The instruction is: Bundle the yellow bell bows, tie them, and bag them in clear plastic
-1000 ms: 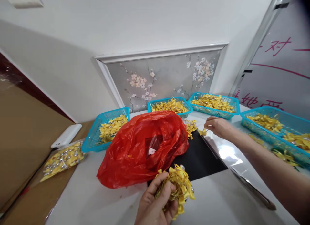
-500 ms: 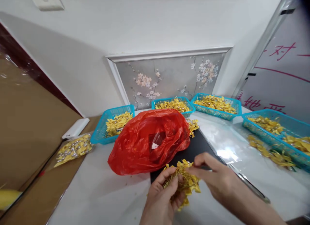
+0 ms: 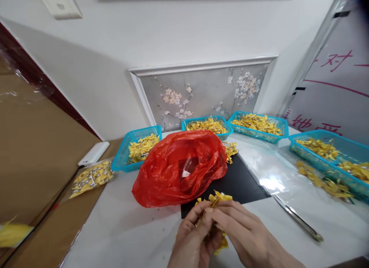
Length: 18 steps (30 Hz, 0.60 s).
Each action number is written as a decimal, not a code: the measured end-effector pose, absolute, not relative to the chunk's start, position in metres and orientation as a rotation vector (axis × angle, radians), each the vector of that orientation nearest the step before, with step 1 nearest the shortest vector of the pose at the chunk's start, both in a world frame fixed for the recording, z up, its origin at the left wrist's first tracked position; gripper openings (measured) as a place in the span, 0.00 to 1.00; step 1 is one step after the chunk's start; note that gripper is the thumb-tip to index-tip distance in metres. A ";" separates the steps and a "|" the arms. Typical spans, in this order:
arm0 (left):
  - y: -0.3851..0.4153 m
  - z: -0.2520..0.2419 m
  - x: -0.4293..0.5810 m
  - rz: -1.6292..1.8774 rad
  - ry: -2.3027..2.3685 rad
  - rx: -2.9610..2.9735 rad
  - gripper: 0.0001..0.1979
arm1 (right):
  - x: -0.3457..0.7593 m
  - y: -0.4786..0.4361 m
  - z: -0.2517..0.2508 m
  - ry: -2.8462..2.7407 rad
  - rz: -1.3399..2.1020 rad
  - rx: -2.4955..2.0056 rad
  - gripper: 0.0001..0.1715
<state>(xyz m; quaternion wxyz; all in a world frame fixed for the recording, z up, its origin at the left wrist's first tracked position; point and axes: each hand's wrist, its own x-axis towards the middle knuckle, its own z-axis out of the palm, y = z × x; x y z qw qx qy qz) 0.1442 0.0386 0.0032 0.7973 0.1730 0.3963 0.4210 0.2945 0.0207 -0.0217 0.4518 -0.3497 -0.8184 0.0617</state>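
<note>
Both hands meet low in the middle of the view, at the near edge of a black mat (image 3: 230, 185). My left hand (image 3: 191, 235) is closed around a bunch of yellow ribbon bows (image 3: 220, 198) with thin gold ties and small pearly beads. Against that bunch, my right hand (image 3: 245, 229) has its fingers pinched together beside the left thumb, and they cover much of the bows. What exactly the right fingertips grip is hidden. Just beyond the hands lies a crumpled red plastic bag (image 3: 173, 172), its mouth partly open with a small white piece inside.
Blue baskets of yellow bows stand along the back: left (image 3: 123, 145), middle (image 3: 186, 124), right (image 3: 253, 134) and far right (image 3: 317, 154). A metal knife-like tool (image 3: 300, 218) lies right of my hands. A clear bag of bows (image 3: 93, 175) and a white phone-like object (image 3: 94, 153) sit left.
My right hand has moved left and closed in on the bunch, now touching beside my left thumb. My left hand keeps its hold. The camera view has shifted slightly.
</note>
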 end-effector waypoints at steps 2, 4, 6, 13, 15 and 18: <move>0.040 0.004 0.146 0.883 0.842 0.404 0.13 | 0.293 0.019 -0.026 -1.990 0.191 -0.892 0.27; 0.041 0.004 0.147 0.883 0.878 0.416 0.13 | 0.290 0.017 -0.027 -1.913 0.210 -0.942 0.33; 0.042 0.004 0.148 0.900 0.937 0.410 0.15 | 0.290 0.016 -0.026 -1.830 0.244 -0.975 0.36; 0.043 0.006 0.145 0.944 1.032 0.378 0.18 | 0.322 0.013 -0.009 -1.493 0.382 -1.113 0.33; 0.044 0.006 0.143 0.947 1.056 0.368 0.18 | 0.339 0.012 -0.008 -1.419 0.302 -1.232 0.28; 0.048 0.004 0.139 0.947 1.056 0.345 0.17 | 0.366 0.013 -0.013 -1.475 0.239 -1.428 0.21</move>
